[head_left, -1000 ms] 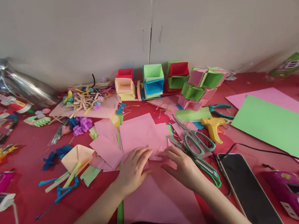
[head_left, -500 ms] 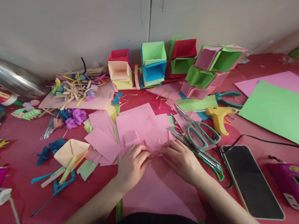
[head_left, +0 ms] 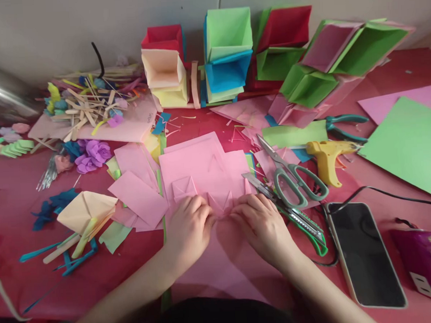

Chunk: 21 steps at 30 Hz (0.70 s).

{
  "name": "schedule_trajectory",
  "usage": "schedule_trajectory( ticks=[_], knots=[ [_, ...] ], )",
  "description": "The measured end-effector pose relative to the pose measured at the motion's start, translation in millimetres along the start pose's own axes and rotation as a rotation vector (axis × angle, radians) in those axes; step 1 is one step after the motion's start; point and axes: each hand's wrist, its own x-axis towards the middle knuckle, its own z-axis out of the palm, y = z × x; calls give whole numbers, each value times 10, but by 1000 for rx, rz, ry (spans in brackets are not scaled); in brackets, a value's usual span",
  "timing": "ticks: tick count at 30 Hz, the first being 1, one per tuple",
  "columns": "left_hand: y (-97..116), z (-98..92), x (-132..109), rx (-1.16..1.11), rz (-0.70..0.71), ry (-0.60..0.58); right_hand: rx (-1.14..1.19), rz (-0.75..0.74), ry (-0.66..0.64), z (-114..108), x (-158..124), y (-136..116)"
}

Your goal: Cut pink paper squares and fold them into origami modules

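While both hands work at the near middle of the table (head_left: 11, 201), they meet on one pink folded piece (head_left: 220, 200). Left hand (head_left: 190, 228): fingers curled in, tips pinching the piece's left side. Right hand (head_left: 262, 226): same posture, fingers bent, tips pinched on its right side. Neither hand is open, and the thumbs are mostly hidden under the fingers. The piece shows small pointed flaps along its far edge and lies low against the paper below.

Under the hands is a large pink sheet (head_left: 228, 267) that runs toward the person. Just beyond the piece is a stack of pink squares (head_left: 201, 157), one with a small folded triangle pocket.

Right side:
- Green-handled scissors (head_left: 298, 181) are just beside the right hand, blades pointing away.
- A green utility knife (head_left: 305, 229) lies alongside them, near the wrist.
- A phone (head_left: 365, 252) lies face up with a dark screen, and a black cable runs past it.
- A yellow glue gun (head_left: 327, 153) and teal pliers (head_left: 343, 126) are farther out.
- A big green sheet (head_left: 409, 144) is at the edge.

Left side:
- A peach folded cone (head_left: 86, 211) lies over blue strips.
- Purple paper flowers (head_left: 92, 156) lie behind it.
- A pile of wooden sticks (head_left: 86, 103) is farther back.

Along the back wall stand stacked paper boxes (head_left: 227, 50) in red, cream, green, blue and pink.
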Motion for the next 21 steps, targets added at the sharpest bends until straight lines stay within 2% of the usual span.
schedule_trajectory(
  ticks=[5, 8, 15, 18, 21],
  knots=[
    [73, 16, 3, 187, -12, -16, -195, 30, 23, 53, -5, -107],
    [58, 21, -5, 185, -13, 5, -214, 46, 24, 64, 4, -135],
    [-70, 33, -20, -39, 33, 59, 16, 38, 32, 5, -29, -28],
    [-87, 57, -37, -60, 156, 81, 123, -39, 70, 0, -63, 45],
    [-94, 72, -48, -79, 242, 66, 131, -83, 98, 15, -75, 79]
  ],
)
